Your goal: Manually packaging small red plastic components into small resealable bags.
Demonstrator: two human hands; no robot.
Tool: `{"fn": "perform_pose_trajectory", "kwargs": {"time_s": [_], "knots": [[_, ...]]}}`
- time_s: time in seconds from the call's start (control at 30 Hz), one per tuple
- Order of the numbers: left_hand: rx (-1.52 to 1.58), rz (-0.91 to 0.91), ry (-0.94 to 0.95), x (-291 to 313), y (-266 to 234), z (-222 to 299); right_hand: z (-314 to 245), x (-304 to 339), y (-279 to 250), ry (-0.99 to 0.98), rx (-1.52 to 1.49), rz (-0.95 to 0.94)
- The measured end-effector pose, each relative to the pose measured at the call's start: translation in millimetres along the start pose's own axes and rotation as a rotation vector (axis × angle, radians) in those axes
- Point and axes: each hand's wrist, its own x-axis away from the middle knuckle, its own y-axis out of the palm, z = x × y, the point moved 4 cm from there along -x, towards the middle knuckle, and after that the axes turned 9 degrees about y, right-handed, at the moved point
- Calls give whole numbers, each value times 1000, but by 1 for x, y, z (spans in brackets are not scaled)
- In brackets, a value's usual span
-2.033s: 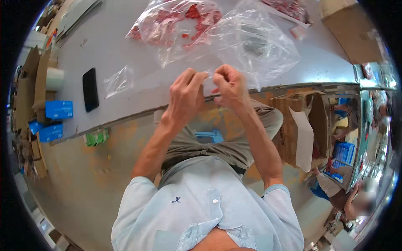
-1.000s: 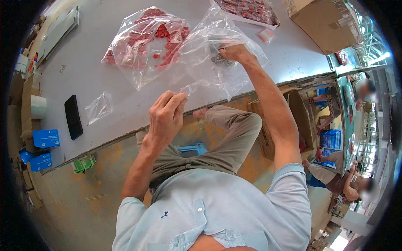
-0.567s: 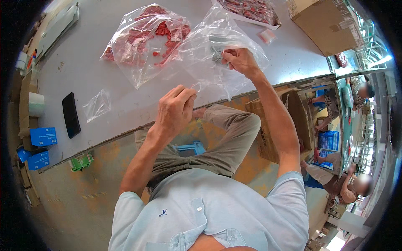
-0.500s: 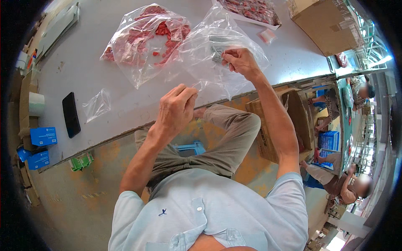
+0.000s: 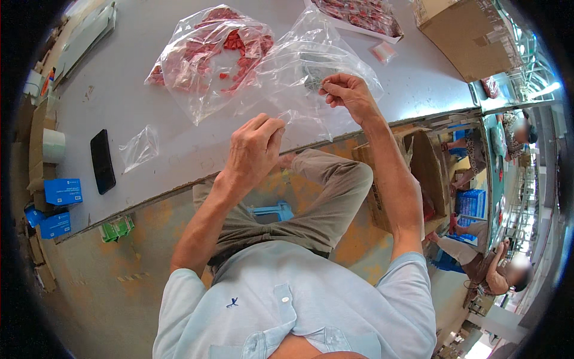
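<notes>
My left hand (image 5: 257, 143) is closed in a pinch above the table's near edge. Clear plastic shows by its fingertips, but I cannot make out what it holds. To its right, my right hand (image 5: 353, 99) also pinches, thumb against forefinger, over a large clear plastic bag (image 5: 344, 57). Anything between those fingers is too small to name. Inside that bag lies a patch of small grey-green pieces (image 5: 312, 75). Just left of it, another clear bag (image 5: 197, 99) lies open with many small red pieces (image 5: 236, 45) in it.
On the table (image 5: 197, 155) lie a small clear bag (image 5: 140, 148) and a black phone (image 5: 103, 161). A tray of red packets (image 5: 365, 15), a small packet (image 5: 383, 52) and a cardboard box (image 5: 469, 39) stand far right. Another carton (image 5: 382, 200) sits below the edge. People sit at right.
My right hand has drawn back slightly, toward me and to the right. My left hand has shifted a little up and right. The bags have barely moved.
</notes>
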Motion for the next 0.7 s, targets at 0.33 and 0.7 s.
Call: {"fn": "perform_pose_trajectory", "kwargs": {"time_s": [0.33,0.7], "knots": [[-47,15,31,-1,1,-6,3,-5,-3,-101,-16,139],[-48,61,9,-8,-5,-1,-20,46,39,-183,-191,-10]]}}
